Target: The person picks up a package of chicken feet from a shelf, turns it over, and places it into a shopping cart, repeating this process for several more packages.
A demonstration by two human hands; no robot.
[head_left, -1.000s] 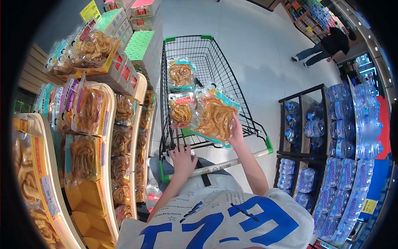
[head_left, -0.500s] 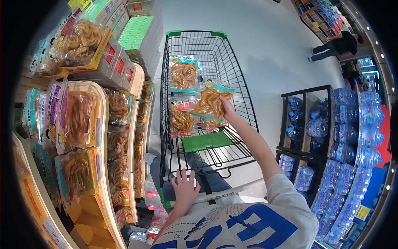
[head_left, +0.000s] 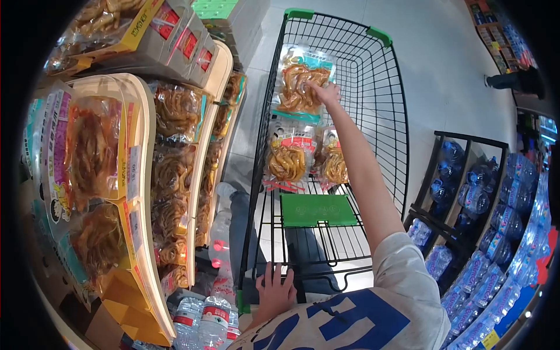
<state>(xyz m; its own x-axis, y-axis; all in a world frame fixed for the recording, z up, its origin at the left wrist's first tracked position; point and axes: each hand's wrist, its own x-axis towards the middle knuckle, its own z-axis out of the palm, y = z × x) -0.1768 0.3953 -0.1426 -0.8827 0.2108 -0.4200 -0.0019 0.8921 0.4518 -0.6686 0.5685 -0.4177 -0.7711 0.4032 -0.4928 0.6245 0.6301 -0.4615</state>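
Note:
My right hand point(head_left: 326, 93) reaches into the shopping cart point(head_left: 402, 116) and holds the right side of a teal-edged packet of brown food point(head_left: 302, 87). This packet lies at the upper left of the cart. Nearer to me are two red-edged packets, one on the left point(head_left: 286, 158) and one on the right point(head_left: 335, 163), the latter partly behind my right forearm. My left hand point(head_left: 276, 288) rests with fingers spread at the cart's near end, by the handle side, below the green plate point(head_left: 318, 210).
Shelves of packed food point(head_left: 93, 146) stand close on the left, with boxes above. Bottled water point(head_left: 214, 318) is on the floor below. A black rack of blue bottles point(head_left: 466, 192) stands right. A person's legs point(head_left: 507, 80) show at the upper right.
My right hand has carried the teal-edged packet to the cart's upper left, over where another teal-edged packet lay. The view has shifted, with the shelves larger. My left hand stays spread.

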